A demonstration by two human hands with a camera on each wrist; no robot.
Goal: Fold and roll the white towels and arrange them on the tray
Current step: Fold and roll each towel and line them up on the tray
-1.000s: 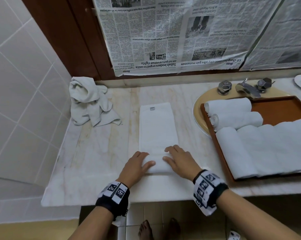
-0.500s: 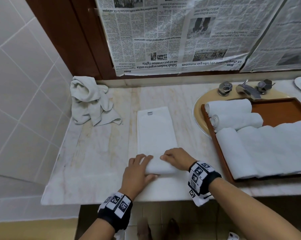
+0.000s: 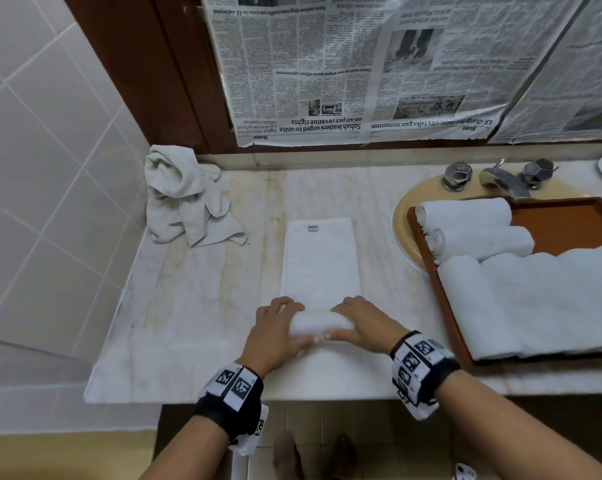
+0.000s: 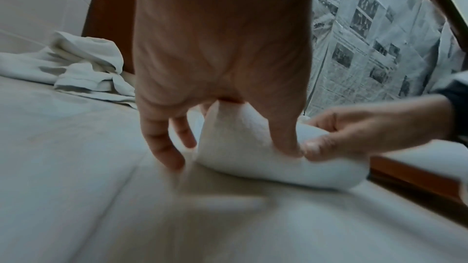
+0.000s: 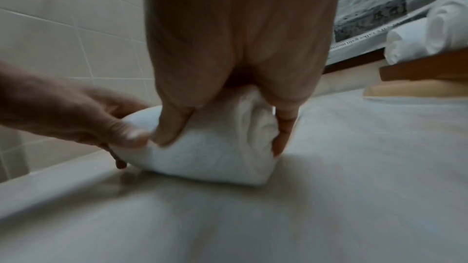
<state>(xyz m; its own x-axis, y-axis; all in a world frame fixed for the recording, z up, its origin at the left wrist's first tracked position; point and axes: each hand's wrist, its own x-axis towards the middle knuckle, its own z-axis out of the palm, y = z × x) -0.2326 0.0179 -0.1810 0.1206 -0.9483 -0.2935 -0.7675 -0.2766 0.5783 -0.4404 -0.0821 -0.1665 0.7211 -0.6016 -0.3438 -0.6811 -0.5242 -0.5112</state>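
Since a moment ago the roll has thickened. Both my left hand (image 3: 278, 336) and right hand (image 3: 361, 326) curl around the folded towel (image 3: 320, 261) near the counter's (image 3: 202, 306) front edge, thumbs pinching; soft, light terry slackens easily, so I grip near both ends.

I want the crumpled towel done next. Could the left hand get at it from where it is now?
Probably yes: only bare counter lies between the left hand and the crumpled towel, though it grips the half-rolled towel.
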